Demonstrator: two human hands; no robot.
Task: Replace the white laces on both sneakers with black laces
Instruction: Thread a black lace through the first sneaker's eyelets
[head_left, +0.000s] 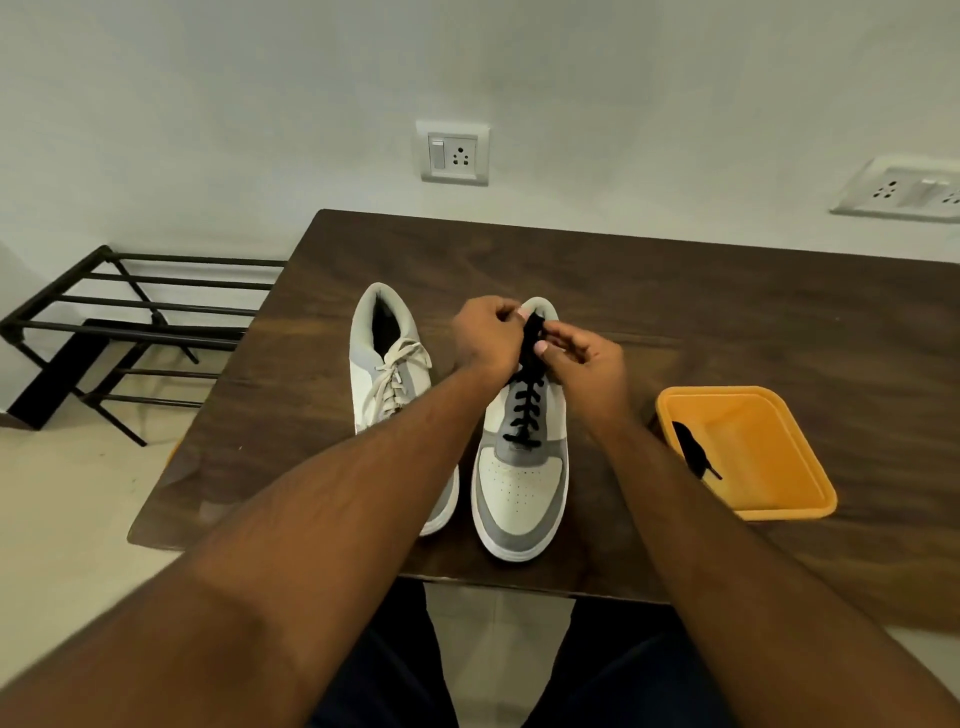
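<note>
dark blue trousers (597, 691) at the bottom edge, person's legs just under the table's near edge. dark wood table (727, 312) carries everything, its far edge against the white wall.

right sneaker (522, 488) sits near the near edge, about mid-table, toe toward the person. grey and white upper, white sole. black lace (525, 410) is criss-crossed through its eyelets from the grey toe panel up to the tongue.

left sneaker (387, 364) lies just beside it on the left, parallel, heel toward the far edge; its toe is hidden behind the left forearm. white laces (397, 376) are in it, tied loosely.

orange tray (779, 499) is on the right side, near the near edge, apart from the sneakers. second black lace (693, 449) lies bunched in the tray's left part.

both forearms reach over the near edge. left hand (485, 335) and right hand (589, 366) meet above the collar of the right sneaker. fingers of both are curled, pinching the upper ends of the black lace between them. cannot tell if a knot is formed, the lace is bunched there.

black metal rack (130, 317) stands on the floor past the table's left edge. two wall sockets: one (453, 152) above the far edge, one (906, 193) at the right.
</note>
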